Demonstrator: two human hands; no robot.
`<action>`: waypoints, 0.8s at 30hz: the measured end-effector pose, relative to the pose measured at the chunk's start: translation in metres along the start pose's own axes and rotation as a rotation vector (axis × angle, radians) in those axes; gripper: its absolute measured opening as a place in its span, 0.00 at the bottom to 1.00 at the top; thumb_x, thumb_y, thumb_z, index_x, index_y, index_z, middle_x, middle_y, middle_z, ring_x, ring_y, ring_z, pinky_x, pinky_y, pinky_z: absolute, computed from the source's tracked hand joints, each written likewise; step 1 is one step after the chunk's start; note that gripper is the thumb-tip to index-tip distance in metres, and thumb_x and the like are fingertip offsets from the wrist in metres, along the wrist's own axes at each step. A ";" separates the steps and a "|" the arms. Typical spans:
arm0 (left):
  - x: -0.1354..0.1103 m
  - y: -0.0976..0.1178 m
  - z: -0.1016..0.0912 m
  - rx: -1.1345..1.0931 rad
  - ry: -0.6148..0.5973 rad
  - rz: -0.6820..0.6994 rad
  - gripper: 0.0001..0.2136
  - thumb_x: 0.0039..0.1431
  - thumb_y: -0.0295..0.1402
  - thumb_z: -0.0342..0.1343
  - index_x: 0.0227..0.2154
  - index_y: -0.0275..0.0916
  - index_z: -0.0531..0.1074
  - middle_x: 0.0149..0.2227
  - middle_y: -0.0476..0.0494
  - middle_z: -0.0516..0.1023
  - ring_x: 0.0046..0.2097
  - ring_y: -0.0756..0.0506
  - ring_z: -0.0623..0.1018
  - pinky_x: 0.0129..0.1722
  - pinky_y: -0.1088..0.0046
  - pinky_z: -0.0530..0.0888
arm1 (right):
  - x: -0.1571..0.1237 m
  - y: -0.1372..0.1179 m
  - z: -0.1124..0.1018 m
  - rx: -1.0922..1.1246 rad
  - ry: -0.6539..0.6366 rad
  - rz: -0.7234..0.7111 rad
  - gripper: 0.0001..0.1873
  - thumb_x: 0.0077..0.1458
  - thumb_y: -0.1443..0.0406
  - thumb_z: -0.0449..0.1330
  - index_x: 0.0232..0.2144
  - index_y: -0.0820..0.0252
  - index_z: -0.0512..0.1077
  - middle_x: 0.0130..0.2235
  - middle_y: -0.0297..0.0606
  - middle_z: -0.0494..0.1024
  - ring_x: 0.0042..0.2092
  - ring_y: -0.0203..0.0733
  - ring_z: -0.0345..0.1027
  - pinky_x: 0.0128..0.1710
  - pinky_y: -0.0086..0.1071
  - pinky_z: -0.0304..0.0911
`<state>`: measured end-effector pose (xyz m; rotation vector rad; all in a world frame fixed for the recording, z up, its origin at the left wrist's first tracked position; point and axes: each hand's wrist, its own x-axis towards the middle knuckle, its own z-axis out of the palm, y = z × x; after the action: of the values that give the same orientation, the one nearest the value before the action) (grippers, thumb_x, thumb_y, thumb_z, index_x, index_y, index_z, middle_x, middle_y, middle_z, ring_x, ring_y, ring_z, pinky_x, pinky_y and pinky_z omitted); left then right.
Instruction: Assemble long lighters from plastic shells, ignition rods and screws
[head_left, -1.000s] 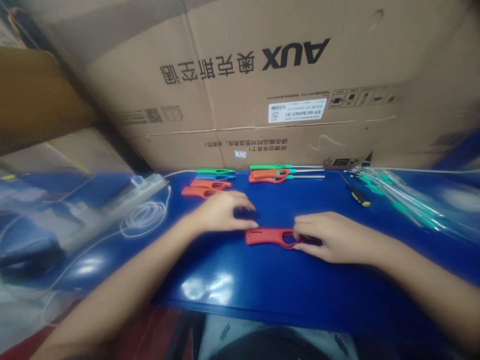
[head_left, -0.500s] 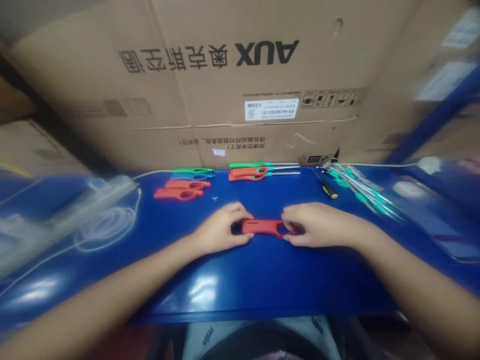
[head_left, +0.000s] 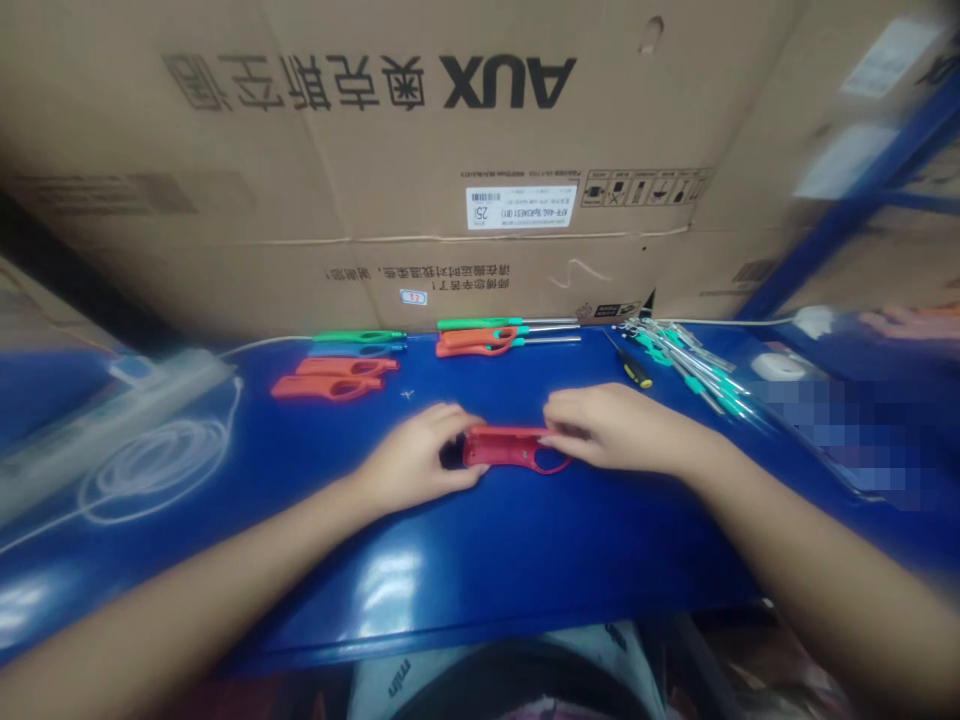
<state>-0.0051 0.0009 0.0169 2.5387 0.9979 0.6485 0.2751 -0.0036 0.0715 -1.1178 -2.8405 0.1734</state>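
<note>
A red lighter handle shell [head_left: 506, 450] is between my two hands above the blue table, its hollow inner side facing up and a finger loop at its right end. My left hand [head_left: 420, 455] pinches the shell's left end between thumb and fingers. My right hand [head_left: 604, 430] is closed at the right end, fingertips at the upper edge near the loop; whether it also has another piece is hidden. Beyond my hands lie two orange-red handles [head_left: 334, 380], a blue handle [head_left: 360, 350] and a green one [head_left: 337, 337].
Several lighters with metal tubes [head_left: 480, 340] lie at the back centre. A screwdriver [head_left: 636, 372] rests beside a pile of metal tubes with teal parts [head_left: 686, 370]. A power strip [head_left: 142, 410] and coiled white cable [head_left: 169, 465] occupy the left. Cardboard [head_left: 360, 150] stands behind the table.
The shell showed its smooth outer face before; its hollow inside now faces up. My right hand has shifted to its upper right edge. The whole view has moved slightly.
</note>
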 end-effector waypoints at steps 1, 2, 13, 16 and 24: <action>0.000 0.000 0.000 0.010 0.003 -0.005 0.17 0.57 0.37 0.63 0.48 0.41 0.74 0.41 0.43 0.78 0.41 0.43 0.77 0.42 0.66 0.75 | 0.000 0.002 0.000 -0.024 0.041 0.013 0.13 0.67 0.59 0.54 0.33 0.59 0.71 0.33 0.36 0.74 0.31 0.37 0.63 0.30 0.30 0.50; 0.000 0.000 0.000 0.020 0.007 -0.012 0.16 0.57 0.38 0.63 0.46 0.40 0.74 0.40 0.44 0.77 0.40 0.43 0.76 0.40 0.66 0.75 | -0.001 0.003 -0.001 -0.050 0.080 0.031 0.13 0.67 0.59 0.54 0.33 0.59 0.71 0.33 0.37 0.75 0.32 0.37 0.65 0.30 0.30 0.51; 0.000 -0.010 0.002 -0.049 0.088 -0.070 0.11 0.59 0.37 0.62 0.43 0.40 0.78 0.38 0.45 0.75 0.33 0.48 0.75 0.35 0.71 0.75 | -0.005 0.016 -0.010 0.201 0.044 -0.003 0.13 0.65 0.60 0.58 0.36 0.59 0.79 0.37 0.39 0.80 0.37 0.40 0.72 0.37 0.31 0.61; 0.000 -0.011 0.004 -0.059 0.102 -0.066 0.11 0.60 0.36 0.62 0.44 0.41 0.78 0.38 0.46 0.75 0.32 0.49 0.74 0.35 0.71 0.75 | 0.000 0.008 -0.004 0.276 -0.091 -0.045 0.12 0.65 0.60 0.59 0.35 0.59 0.80 0.36 0.38 0.80 0.36 0.39 0.72 0.36 0.30 0.60; 0.001 -0.011 0.003 -0.087 0.104 -0.067 0.12 0.60 0.37 0.62 0.45 0.39 0.78 0.39 0.45 0.74 0.33 0.49 0.74 0.35 0.70 0.75 | 0.008 0.000 0.011 0.128 -0.136 -0.015 0.18 0.63 0.54 0.61 0.27 0.61 0.71 0.30 0.34 0.73 0.29 0.34 0.62 0.28 0.28 0.49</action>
<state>-0.0088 0.0088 0.0093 2.4075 1.0604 0.7939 0.2683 0.0009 0.0604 -1.0976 -2.9046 0.4401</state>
